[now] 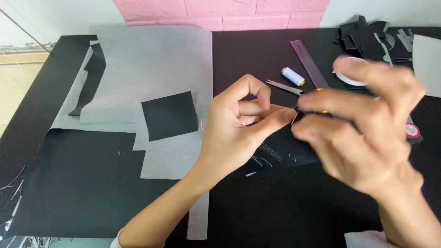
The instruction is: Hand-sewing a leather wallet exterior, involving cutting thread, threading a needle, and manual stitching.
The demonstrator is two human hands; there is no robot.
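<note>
Closest to the camera, the right hand (367,133) fills the lower right, blurred, fingers curled and bunched toward the thumb; what its grip holds, if anything, I cannot tell through the blur. Its wrist runs out of the bottom edge beside a scrap of white sleeve (365,239).

Just left of it, the left hand (239,126) comes up from the bottom edge, sharp and clear. Forefinger arched over, thumb stretched right, the grip narrow, tips nearly meeting the right hand's fingertips. Between the two hands there's a thin needle (294,117), a short pale sliver; which hand pinches it is hard to make out. Any thread is too fine to see.

Under the hands, on the black table (92,183), lies dark cloth (280,154) with faint white stitch marks, mostly hidden by both hands.

Left of the hands, a black square (169,115) rests on grey paper (151,64), sheets overlapping, one strip running down off the bottom edge. A black strip (92,78) lies along the paper's left side.

Farther back, small snips (285,87) beside a white spool (292,76), then a purple ruler (308,63), its lower end hidden behind the right hand. A clear round reel (347,76) peeks over the blurred fingers. Top right, a heap of black scraps (367,41), and a grey sheet (427,64) cut off by the edge. Behind it all, a pink wall (220,11).
</note>
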